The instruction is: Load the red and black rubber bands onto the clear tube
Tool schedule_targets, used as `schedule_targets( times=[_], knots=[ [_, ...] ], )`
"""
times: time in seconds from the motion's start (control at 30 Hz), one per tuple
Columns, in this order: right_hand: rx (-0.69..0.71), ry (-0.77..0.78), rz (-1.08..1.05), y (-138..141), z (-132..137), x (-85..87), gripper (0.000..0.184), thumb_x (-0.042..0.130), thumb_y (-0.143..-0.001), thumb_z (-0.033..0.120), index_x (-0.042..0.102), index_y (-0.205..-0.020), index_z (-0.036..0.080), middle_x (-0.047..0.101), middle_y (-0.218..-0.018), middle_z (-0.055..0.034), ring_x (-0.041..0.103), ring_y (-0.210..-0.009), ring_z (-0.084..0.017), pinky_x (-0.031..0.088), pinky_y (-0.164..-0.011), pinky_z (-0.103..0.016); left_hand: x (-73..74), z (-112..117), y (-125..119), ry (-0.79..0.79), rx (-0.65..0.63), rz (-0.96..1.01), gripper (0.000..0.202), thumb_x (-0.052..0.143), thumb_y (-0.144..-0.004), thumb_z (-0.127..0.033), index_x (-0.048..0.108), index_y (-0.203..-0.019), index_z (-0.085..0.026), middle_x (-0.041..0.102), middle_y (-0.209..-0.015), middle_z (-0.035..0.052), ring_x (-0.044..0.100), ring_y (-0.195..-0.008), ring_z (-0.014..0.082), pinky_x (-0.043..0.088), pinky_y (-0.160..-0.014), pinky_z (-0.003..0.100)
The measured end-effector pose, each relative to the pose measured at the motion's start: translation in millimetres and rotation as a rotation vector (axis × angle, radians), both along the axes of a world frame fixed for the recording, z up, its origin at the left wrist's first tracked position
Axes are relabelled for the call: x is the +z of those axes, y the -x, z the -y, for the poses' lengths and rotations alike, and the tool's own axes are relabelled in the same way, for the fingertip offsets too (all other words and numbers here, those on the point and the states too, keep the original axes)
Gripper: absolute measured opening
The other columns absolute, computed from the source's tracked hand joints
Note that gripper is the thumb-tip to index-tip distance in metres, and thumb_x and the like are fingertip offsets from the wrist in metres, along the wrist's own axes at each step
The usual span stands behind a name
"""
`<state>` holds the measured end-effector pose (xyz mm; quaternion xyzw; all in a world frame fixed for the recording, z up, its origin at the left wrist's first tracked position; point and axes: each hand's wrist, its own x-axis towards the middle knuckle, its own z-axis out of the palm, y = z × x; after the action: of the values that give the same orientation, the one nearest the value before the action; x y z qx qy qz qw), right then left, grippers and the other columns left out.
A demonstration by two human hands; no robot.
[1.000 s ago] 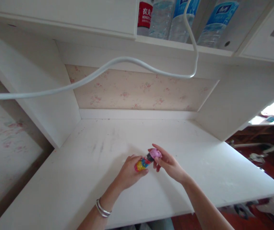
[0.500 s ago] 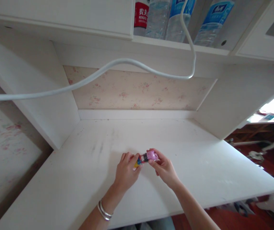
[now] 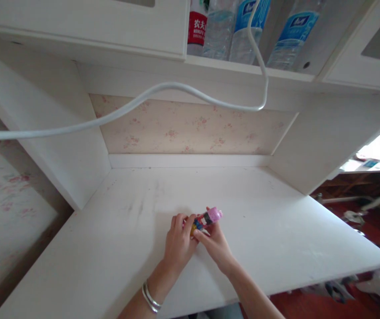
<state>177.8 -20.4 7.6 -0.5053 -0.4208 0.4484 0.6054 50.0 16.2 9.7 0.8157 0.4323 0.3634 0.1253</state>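
Note:
A small colourful tube [image 3: 202, 220] with a pink, rounded cap [image 3: 214, 215] is held between both hands above the white desktop. Its body shows red, black, blue and yellow; whether it is a bottle or a container of small pieces I cannot tell. Closed around the lower left end is my left hand [image 3: 180, 239], with two silver bangles [image 3: 150, 297] on the wrist. My right hand [image 3: 215, 246] grips the tube from below and the right, thumb against its lower part. The fingers behind the tube are partly hidden. The pink cap sticks out beyond them, up and to the right.
A white cable [image 3: 173, 85] hangs across the upper view, in front of the desk's hutch. Several water bottles [image 3: 218, 31] stand on the shelf above. Side panels bound the white desktop [image 3: 263, 230]. Past its right edge are a red floor and a window.
My right hand has shifted from the pink cap down the tube toward my left hand, leaving the cap uncovered. The tube now points more upward, and the left hand has moved slightly right.

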Motion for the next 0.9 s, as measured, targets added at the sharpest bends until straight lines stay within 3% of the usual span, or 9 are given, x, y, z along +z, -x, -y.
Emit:
schedule_targets(
  times=[0.1, 0.2, 0.27, 0.43, 0.6, 0.77, 0.9],
  knots=[
    [0.001, 0.035, -0.005, 6.0, -5.9, -4.3, 0.063, 0.071, -0.073, 0.043, 0.041, -0.124, 0.024, 0.062, -0.104, -0.0057, 0.06, -0.098, -0.021, 0.051, -0.084, -0.036, -5.3, -0.5, -2.5, 0.084, -0.064, 0.083, 0.054, 0.063, -0.074, -0.019, 0.046, -0.125, -0.027, 0.047, -0.111, 0.0062, 0.049, -0.103, 0.0213, 0.049, -0.087, 0.036],
    [-0.057, 0.008, 0.023, -15.5, -19.2, 0.5, 0.054, 0.073, -0.07, 0.044, 0.047, -0.112, 0.022, 0.061, -0.107, -0.0066, 0.06, -0.097, -0.021, 0.051, -0.083, -0.036, -7.7, -2.1, -3.4, 0.208, -0.119, 0.179, 0.067, 0.071, -0.07, -0.034, 0.04, -0.129, -0.026, 0.044, -0.117, 0.0069, 0.053, -0.098, 0.0196, 0.052, -0.082, 0.035],
    [-0.173, -0.025, 0.076, -45.6, -32.8, 7.8, 0.063, 0.077, -0.064, 0.043, 0.045, -0.114, 0.023, 0.058, -0.113, -0.0068, 0.06, -0.097, -0.021, 0.052, -0.082, -0.036, -8.2, -3.5, -3.1, 0.253, -0.124, 0.183, 0.066, 0.068, -0.073, -0.038, 0.038, -0.13, -0.026, 0.044, -0.12, 0.008, 0.054, -0.099, 0.0197, 0.051, -0.083, 0.035],
    [-0.346, 0.013, 0.344, -149.2, -72.9, 23.3, 0.054, 0.078, -0.059, 0.039, 0.05, -0.101, 0.019, 0.06, -0.086, -0.0005, 0.059, -0.079, -0.017, 0.05, -0.08, -0.037, -10.2, -7.8, -1.2, 0.266, -0.117, 0.06, 0.044, 0.053, -0.084, -0.031, 0.044, -0.126, -0.021, 0.047, -0.118, 0.0086, 0.05, -0.109, 0.0205, 0.042, -0.097, 0.038],
    [-0.435, 0.011, 0.335, -224.2, -95.0, 9.5, 0.071, 0.078, -0.053, 0.029, 0.044, -0.115, 0.023, 0.057, -0.103, -0.0027, 0.058, -0.086, -0.017, 0.049, -0.076, -0.033, -15.5, -10.7, -1.5, 0.317, -0.132, -0.021, 0.036, 0.051, -0.084, -0.027, 0.05, -0.119, -0.022, 0.051, -0.114, 0.0067, 0.052, -0.106, 0.0189, 0.042, -0.094, 0.033],
    [-0.377, 0.007, 0.298, -238.7, -94.2, -21.2, 0.06, 0.077, -0.053, 0.028, 0.05, -0.105, 0.021, 0.059, -0.098, -0.0043, 0.058, -0.087, -0.017, 0.049, -0.078, -0.032, -20.0, -13.1, -2.5, 0.334, -0.162, -0.061, 0.033, 0.052, -0.082, -0.025, 0.055, -0.114, -0.019, 0.055, -0.111, 0.0071, 0.053, -0.102, 0.0192, 0.043, -0.092, 0.033],
    [-0.34, 0.01, 0.26, -237.3, -90.5, -30.3, 0.059, 0.076, -0.052, 0.029, 0.051, -0.106, 0.022, 0.061, -0.097, -0.0036, 0.06, -0.087, -0.017, 0.05, -0.076, -0.029, -20.1, -14.7, -3.2, 0.319, -0.177, -0.089, 0.028, 0.052, -0.081, -0.023, 0.059, -0.108, -0.019, 0.059, -0.105, 0.0061, 0.053, -0.099, 0.0192, 0.043, -0.09, 0.033]
  ],
)
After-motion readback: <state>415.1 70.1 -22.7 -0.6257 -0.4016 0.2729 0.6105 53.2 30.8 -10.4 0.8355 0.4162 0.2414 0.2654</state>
